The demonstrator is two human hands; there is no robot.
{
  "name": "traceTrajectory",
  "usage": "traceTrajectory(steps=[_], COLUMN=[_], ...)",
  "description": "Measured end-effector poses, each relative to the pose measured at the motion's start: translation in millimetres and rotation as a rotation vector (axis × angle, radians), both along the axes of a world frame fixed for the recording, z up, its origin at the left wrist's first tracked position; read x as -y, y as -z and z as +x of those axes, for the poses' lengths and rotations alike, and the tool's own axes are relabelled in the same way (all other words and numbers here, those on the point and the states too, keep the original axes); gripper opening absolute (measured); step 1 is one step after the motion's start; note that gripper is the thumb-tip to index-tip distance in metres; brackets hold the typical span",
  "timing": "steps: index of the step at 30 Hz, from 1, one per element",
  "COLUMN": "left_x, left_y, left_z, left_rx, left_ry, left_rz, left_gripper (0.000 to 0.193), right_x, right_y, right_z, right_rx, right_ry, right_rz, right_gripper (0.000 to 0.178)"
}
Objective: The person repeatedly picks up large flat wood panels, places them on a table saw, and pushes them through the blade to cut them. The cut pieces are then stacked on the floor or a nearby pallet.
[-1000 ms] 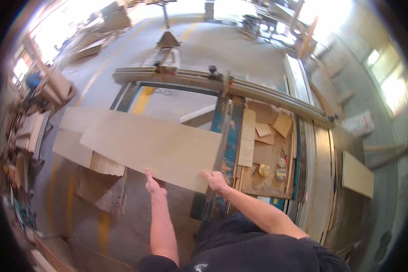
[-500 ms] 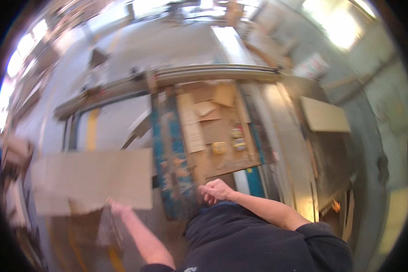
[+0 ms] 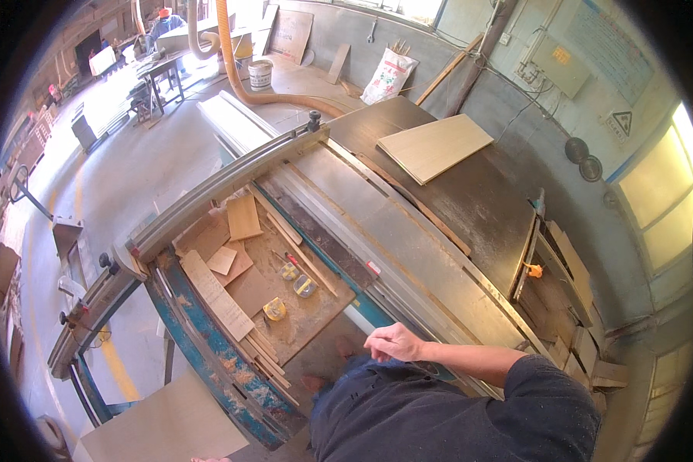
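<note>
A large pale wooden board (image 3: 162, 423) is at the lower left, beside the teal machine frame. At its near edge my left hand (image 3: 211, 460) barely shows at the picture's bottom; it is closed on the board, its fingers mostly cut off. My right hand (image 3: 393, 343) is curled loosely in front of my body, with nothing seen in it. It is over the near end of the sliding table rails. Close by, a wooden shelf (image 3: 304, 331) carries a yellow tape measure (image 3: 274, 309), two more tape measures (image 3: 305, 286), wood offcuts (image 3: 223, 260) and thin strips.
A long metal fence (image 3: 231, 191) crosses the saw frame. On the dark machine table (image 3: 470, 196) lies another pale board (image 3: 436, 146). Boards (image 3: 566, 269) lean at the right. A white sack (image 3: 389, 75), a bucket (image 3: 260, 74) and an orange hose (image 3: 227, 58) are farther back.
My view has swung toward the right. The board and my left hand now appear lower in the picture, the hand nearly out of it. My right hand stays curled near my body.
</note>
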State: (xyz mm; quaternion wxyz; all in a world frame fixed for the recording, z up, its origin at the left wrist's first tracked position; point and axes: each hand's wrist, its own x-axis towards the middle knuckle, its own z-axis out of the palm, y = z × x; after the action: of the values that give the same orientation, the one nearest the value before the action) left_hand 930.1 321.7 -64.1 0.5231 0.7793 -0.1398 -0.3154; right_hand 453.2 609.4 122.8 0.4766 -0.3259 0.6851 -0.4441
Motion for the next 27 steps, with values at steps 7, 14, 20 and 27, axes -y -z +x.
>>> traceTrajectory(steps=[7,14,20,27], left_x=[-10.6,-20.2,-73.1,-108.6], left_y=[-6.6,-44.0,-73.4,-91.3], left_z=[-39.9,-129.9,-393.7,-598.4], left_rx=[0.37,0.747,0.426,0.553], left_ry=[0.016,0.142,1.512,1.885], left_rz=[0.038,-0.445,-0.529,-0.734], left_gripper=[0.034,0.027,0.015,0.026], right_x=[-15.6,-42.6,-42.2,-26.4], right_y=[-61.9,-164.8,-178.9,-95.8], right_z=[-123.4,-282.3,-445.5,-620.2], right_rx=[-0.931,-1.455,-1.251,-1.566], right_ry=[0.047,0.38,0.679,0.521], right_rz=[-0.545,-0.91,-0.872,-0.396], right_gripper=[0.018,0.017,0.018,0.012])
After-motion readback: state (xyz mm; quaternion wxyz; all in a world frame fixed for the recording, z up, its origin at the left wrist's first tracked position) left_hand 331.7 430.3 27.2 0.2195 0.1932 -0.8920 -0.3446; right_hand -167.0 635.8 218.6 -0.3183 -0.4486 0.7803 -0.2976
